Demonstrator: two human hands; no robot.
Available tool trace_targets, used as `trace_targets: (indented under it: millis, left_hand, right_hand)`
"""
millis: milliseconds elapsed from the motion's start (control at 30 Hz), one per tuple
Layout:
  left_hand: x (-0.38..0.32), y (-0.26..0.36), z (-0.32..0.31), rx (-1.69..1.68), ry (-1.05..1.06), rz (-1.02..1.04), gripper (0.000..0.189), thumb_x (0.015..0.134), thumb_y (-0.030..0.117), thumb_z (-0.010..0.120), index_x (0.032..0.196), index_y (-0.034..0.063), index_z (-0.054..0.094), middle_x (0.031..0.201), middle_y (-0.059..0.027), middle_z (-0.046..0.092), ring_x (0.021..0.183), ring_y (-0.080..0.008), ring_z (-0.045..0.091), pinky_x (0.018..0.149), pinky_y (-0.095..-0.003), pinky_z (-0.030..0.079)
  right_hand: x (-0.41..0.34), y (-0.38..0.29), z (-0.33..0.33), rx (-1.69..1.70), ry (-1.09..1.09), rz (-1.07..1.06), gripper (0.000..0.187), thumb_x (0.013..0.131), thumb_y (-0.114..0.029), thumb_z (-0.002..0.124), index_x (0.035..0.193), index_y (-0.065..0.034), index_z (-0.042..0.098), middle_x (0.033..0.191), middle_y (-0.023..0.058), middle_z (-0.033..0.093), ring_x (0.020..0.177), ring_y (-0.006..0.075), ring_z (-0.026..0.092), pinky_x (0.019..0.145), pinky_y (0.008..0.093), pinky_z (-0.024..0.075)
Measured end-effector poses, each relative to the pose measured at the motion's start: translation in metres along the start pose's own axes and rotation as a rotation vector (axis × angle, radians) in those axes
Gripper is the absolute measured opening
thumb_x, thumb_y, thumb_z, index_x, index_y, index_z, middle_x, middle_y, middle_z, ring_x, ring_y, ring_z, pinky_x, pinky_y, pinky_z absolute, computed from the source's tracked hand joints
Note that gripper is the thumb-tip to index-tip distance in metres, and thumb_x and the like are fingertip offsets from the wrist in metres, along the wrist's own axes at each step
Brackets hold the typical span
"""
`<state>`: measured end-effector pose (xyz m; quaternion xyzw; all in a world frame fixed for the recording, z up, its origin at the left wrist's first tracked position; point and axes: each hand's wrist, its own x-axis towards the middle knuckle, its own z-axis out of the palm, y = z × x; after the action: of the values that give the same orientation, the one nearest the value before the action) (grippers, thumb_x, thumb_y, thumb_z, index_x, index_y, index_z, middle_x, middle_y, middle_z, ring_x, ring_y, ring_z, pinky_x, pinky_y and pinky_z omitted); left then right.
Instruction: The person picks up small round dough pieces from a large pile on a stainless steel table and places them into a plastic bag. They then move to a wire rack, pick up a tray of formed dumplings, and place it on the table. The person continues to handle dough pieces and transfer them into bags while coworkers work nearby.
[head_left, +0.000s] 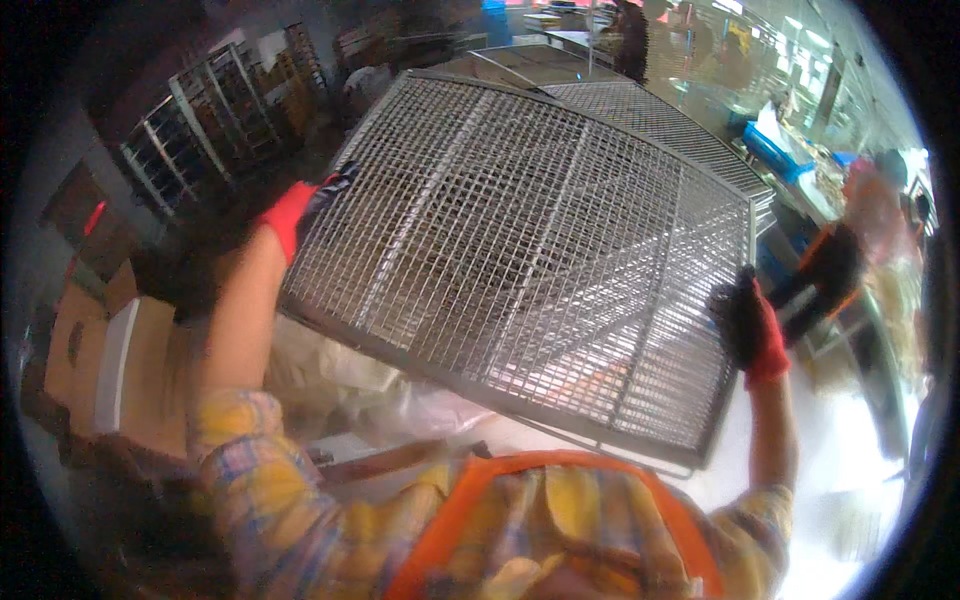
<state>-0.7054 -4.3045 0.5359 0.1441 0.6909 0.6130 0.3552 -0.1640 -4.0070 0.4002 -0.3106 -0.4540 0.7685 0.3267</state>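
A large framed wire mesh panel (517, 255) spans the space before me, tilted, its long lower edge close to my chest. My left hand (307, 206), in a red glove with dark fingers, grips the panel's left edge. On the right edge, my right hand (746, 322) is closed around the frame in a matching glove. Behind the top right of this panel lies another wire mesh panel (637, 109). Through the mesh, more metal bars and wire show, but their shape is hard to tell.
Open cardboard boxes (150, 367) stand at the lower left, below a metal rack (187, 127). Crumpled plastic sheeting (405, 401) lies under the panel. At the right are a blue bin (776, 152) on a work table and a blurred co-worker (877, 217).
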Motion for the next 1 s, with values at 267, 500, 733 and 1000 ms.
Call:
trace_targets:
  millis: [267, 500, 733, 1000]
  left_hand:
    - [0.240, -0.001, -0.010, 0.367, -0.185, -0.016, 0.041, 0.082, 0.045, 0.064, 0.083, 0.0048, 0.071, 0.086, -0.0115, 0.069, 0.073, -0.0218, 0.064, 0.066, -0.0388, 0.051]
    - [0.320, -0.053, 0.038, 0.377, -0.361, 0.104, 0.055, 0.079, 0.048, 0.065, 0.116, 0.0076, 0.063, 0.109, -0.0099, 0.064, 0.091, -0.0235, 0.060, 0.080, -0.0425, 0.047]
    - [0.214, -0.038, -0.017, 0.366, 0.238, 1.068, 0.045, 0.087, 0.041, 0.060, 0.115, 0.0047, 0.060, 0.114, -0.0110, 0.062, 0.102, -0.0253, 0.058, 0.088, -0.0399, 0.045]
    - [0.083, -0.194, 0.059, -0.836, -0.089, 0.352, 0.051, 0.096, 0.038, 0.046, 0.136, 0.0069, 0.043, 0.140, -0.0060, 0.044, 0.128, -0.0211, 0.039, 0.108, -0.0390, 0.032]
  right_hand:
    - [0.006, 0.052, 0.067, 0.081, 0.339, 0.043, 0.053, 0.094, -0.057, 0.041, 0.079, -0.0102, 0.062, 0.061, 0.0010, 0.057, 0.046, 0.0131, 0.047, 0.041, 0.0278, 0.0360]
    - [-0.005, 0.048, 0.092, 0.071, 0.529, 0.058, 0.044, 0.095, -0.052, 0.045, 0.081, -0.0120, 0.059, 0.063, 0.0011, 0.057, 0.045, 0.0131, 0.047, 0.039, 0.0270, 0.0354]
    - [-0.009, 0.056, 0.081, -0.135, 0.601, -0.017, 0.044, 0.092, -0.054, 0.049, 0.086, -0.0128, 0.061, 0.068, 0.0012, 0.060, 0.050, 0.0129, 0.051, 0.041, 0.0260, 0.0381]
    - [-0.001, 0.058, 0.091, -0.158, 0.484, -0.038, 0.041, 0.093, -0.052, 0.050, 0.094, -0.0131, 0.062, 0.075, 0.0027, 0.062, 0.058, 0.0129, 0.053, 0.049, 0.0268, 0.0420]
